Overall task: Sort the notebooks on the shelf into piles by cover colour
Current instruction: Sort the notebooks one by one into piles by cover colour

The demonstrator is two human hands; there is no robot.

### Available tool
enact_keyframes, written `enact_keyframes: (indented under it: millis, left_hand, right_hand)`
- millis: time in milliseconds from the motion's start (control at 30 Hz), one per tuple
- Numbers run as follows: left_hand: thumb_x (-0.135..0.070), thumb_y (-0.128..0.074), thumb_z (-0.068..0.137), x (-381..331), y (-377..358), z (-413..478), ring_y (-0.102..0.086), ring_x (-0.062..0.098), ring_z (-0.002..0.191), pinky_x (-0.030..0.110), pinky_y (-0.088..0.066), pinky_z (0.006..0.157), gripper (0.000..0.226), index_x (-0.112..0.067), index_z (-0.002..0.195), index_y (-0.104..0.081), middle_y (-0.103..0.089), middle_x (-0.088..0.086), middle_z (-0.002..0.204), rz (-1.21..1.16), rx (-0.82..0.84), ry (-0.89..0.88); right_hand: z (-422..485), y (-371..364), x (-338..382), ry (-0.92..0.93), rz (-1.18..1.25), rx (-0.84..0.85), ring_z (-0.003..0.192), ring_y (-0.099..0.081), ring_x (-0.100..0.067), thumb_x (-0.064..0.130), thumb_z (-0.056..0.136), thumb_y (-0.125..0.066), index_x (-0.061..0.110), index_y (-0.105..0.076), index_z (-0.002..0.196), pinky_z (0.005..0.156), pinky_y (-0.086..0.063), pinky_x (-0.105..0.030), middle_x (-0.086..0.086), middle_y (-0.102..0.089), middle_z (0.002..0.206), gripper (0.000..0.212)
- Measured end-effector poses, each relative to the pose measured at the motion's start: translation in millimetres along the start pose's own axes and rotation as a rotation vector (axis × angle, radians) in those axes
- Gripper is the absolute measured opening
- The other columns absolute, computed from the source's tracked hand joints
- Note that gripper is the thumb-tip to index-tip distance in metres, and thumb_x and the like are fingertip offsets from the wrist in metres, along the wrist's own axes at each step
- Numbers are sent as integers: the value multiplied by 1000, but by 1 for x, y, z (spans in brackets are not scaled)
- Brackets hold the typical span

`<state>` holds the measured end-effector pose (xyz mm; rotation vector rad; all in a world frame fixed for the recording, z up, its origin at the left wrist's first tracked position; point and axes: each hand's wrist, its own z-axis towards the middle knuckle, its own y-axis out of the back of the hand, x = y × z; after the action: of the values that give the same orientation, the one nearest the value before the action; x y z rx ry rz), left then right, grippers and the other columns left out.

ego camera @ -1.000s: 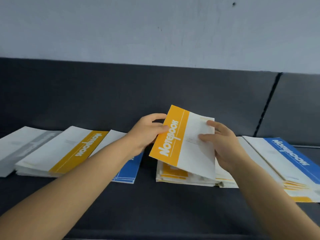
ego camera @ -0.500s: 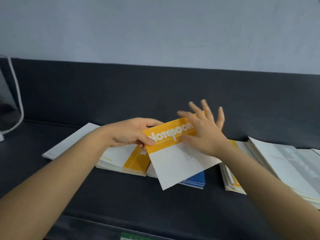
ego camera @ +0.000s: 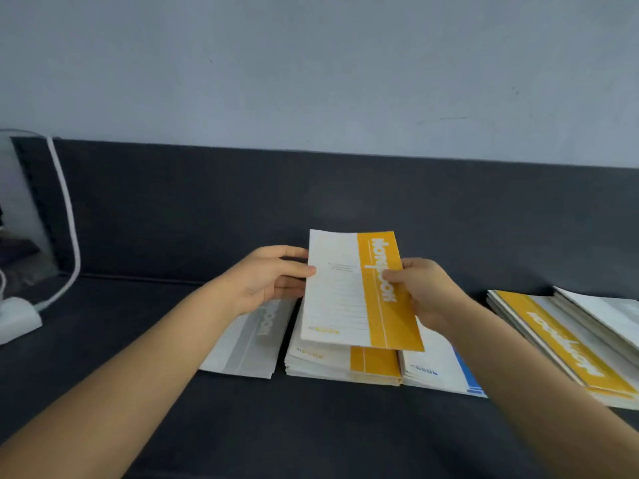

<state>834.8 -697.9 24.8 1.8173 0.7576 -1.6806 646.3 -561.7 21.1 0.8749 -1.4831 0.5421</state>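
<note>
A yellow-and-white notebook [ego camera: 349,292] hangs just above the yellow pile [ego camera: 340,366] in the middle of the dark shelf [ego camera: 311,426]. My left hand [ego camera: 273,280] grips its left edge, thumb on the cover. Its yellow right edge is pinched by my right hand [ego camera: 423,288]. Left of the yellow pile lies a grey-striped notebook [ego camera: 249,344], partly under my left wrist. A blue-striped pile [ego camera: 439,369] sits directly to the right, partly behind my right forearm. At the far right lies an unsorted stack [ego camera: 567,344] with a yellow cover on top.
A white cable [ego camera: 71,216] and a white block [ego camera: 15,319] stand at the left end beside a clear panel. The shelf's dark back wall [ego camera: 311,191] rises behind the piles. Bare shelf surface runs along the front.
The yellow notebook has turned from slanted to lengthwise and moved over the yellow pile. My right hand went from spread flat on the cover to pinching its right edge.
</note>
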Motion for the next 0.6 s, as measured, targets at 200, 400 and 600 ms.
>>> enact_keyframes:
  millis: [200,400,600]
  left_hand:
    - [-11,-77,80,25,-5,9,-57,8,90,17,-47,65,68,-9,139,-42,-57,-8,107,525,-97,-6]
    - [-63,-45,90,41,-28,4,-15,26,144,39,-25,112,74,-17,146,-31,-28,5,154,1368,114,-25]
    - [-63,-48,90,19,-68,0,-21,24,144,39,-24,113,75,-20,148,-29,-24,3,158,1468,-53,-234]
  right_hand:
    - [-5,-42,-29,151,-552,-217,133,-41,-25,19,93,-59,16,-30,146,102,-42,-35,-4,-27,154,61]
    - [-2,-37,-44,192,-1287,146,138,-35,-21,36,102,-29,23,-43,141,118,-4,-48,1,-39,149,43]
    - [-10,12,-29,304,-1126,-5,129,-44,-22,38,102,-33,21,-44,139,108,-35,-36,-2,-46,144,42]
